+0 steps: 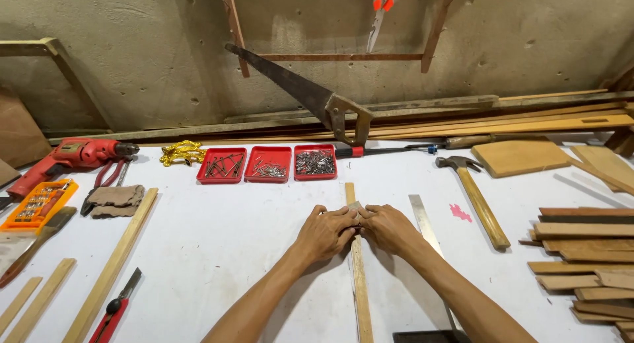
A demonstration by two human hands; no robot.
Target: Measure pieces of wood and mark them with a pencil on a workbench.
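Observation:
A thin wooden strip [359, 283] lies lengthwise on the white bench, running away from me. My left hand [325, 232] and my right hand [389, 228] meet over its far half, fingers curled and pressed together on a small grey piece [355, 205] that rests on the strip. What the small piece is cannot be made out. A metal ruler [422, 221] lies just right of my right hand.
Three red trays [267, 164] of nails and screws sit behind the hands, with a handsaw [310, 95] leaning on the wall. A hammer [477, 197] and stacked wood pieces [584, 257] lie right. A red drill [66, 158], pliers, orange bit case [38, 204], long slats [113, 264] and a cutter [115, 308] lie left.

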